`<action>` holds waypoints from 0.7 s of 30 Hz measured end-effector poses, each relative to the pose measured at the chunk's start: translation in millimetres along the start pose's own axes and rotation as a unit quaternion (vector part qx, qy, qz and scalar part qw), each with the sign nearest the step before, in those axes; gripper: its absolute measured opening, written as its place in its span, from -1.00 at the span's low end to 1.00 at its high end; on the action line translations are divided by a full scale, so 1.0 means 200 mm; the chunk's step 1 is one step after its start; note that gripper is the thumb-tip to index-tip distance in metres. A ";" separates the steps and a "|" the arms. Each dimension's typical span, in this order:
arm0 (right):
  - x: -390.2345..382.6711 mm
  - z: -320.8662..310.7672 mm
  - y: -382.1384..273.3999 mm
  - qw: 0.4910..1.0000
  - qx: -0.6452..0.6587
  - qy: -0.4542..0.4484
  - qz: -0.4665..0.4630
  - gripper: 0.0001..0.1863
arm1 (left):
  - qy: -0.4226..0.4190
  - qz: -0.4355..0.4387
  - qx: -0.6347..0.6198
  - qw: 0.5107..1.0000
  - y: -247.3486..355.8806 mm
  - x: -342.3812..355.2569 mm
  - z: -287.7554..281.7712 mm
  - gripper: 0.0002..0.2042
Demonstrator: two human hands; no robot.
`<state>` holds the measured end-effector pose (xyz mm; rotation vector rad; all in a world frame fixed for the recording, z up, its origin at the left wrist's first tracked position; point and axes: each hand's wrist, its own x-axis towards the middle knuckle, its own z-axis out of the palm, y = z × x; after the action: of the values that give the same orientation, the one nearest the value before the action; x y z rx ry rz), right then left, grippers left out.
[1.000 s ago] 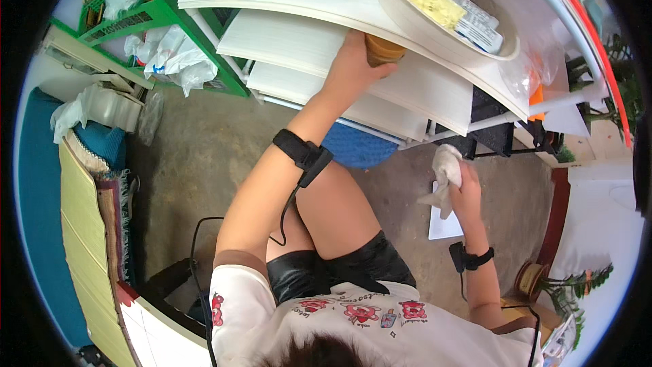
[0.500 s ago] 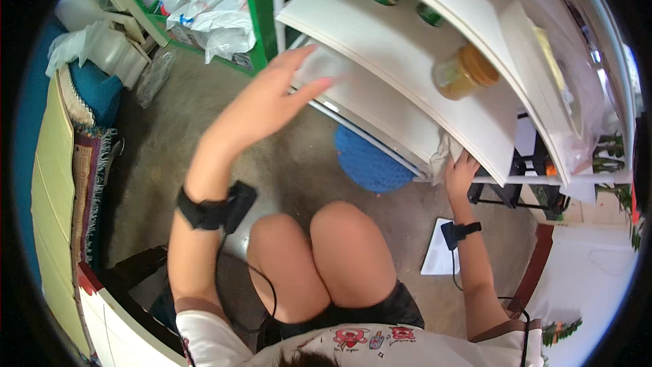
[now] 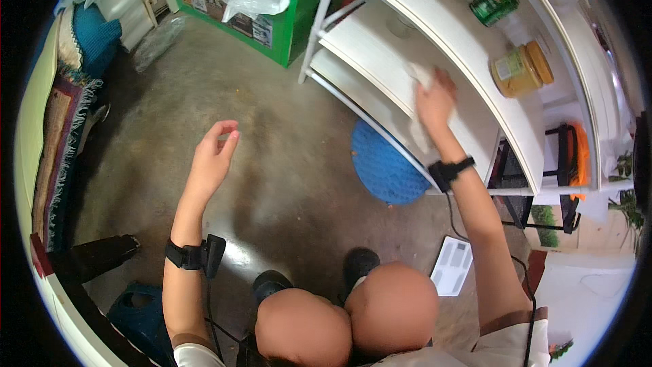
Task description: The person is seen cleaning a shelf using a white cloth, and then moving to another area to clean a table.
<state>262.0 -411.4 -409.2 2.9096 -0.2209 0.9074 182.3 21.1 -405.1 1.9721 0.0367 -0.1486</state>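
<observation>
My right hand [image 3: 436, 100], slightly blurred, is closed on a whitish cloth [image 3: 419, 133] and presses it against a middle board of the white shelf rack [image 3: 370, 35]. A clear glass vessel [image 3: 401, 26] stands farther back on that same board. On the board above are two green cans [image 3: 494, 4] and a jar [image 3: 514, 73] with a gold lid and yellowish contents. My left hand [image 3: 215, 156] hangs over the floor, away from the rack. Its fingers are loosely curled, with a gap to the thumb and nothing between them.
A blue round textured piece [image 3: 387, 163] lies below the rack. On the floor by my right forearm is a flat white panel [image 3: 454, 265]. A green-framed cabinet [image 3: 288, 27] with plastic bags stands at the far left of the rack; folded rugs [image 3: 61, 143] line the left side.
My left hand has drawn back from the rack's left end, toward me. My right hand has moved inward and left along the shelf with the cloth. The view has shifted.
</observation>
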 end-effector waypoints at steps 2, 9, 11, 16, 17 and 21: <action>0.08 0.01 -0.21 0.993 0.096 0.009 -0.069 -0.38 | -0.030 0.018 0.015 0.999 0.03 -0.02 0.06 -0.74; 0.25 0.03 -0.46 0.934 0.188 -0.022 -0.302 -0.49 | -0.018 0.099 0.058 0.993 0.16 0.02 0.04 -0.75; 0.23 -0.02 -0.40 0.921 0.220 -0.054 -0.316 -0.46 | -0.016 0.101 0.086 0.991 0.19 0.02 0.01 -0.75; 0.02 -0.16 -0.08 0.927 0.256 -0.121 -0.245 -0.39 | 0.025 0.103 0.103 0.989 0.18 -0.04 -0.12 -0.75; -0.02 -0.15 0.04 0.941 0.236 -0.121 -0.209 -0.38 | 0.026 0.100 0.101 0.990 0.16 -0.05 -0.13 -0.75; -0.03 -0.07 0.60 0.994 -0.048 -0.092 -0.041 -0.55 | 0.028 0.064 0.115 0.991 0.11 -0.12 -0.13 -0.75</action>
<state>230.0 -527.5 -396.3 2.8878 -0.1511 0.5992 163.2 36.8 -371.3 2.2027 -0.0731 -0.0126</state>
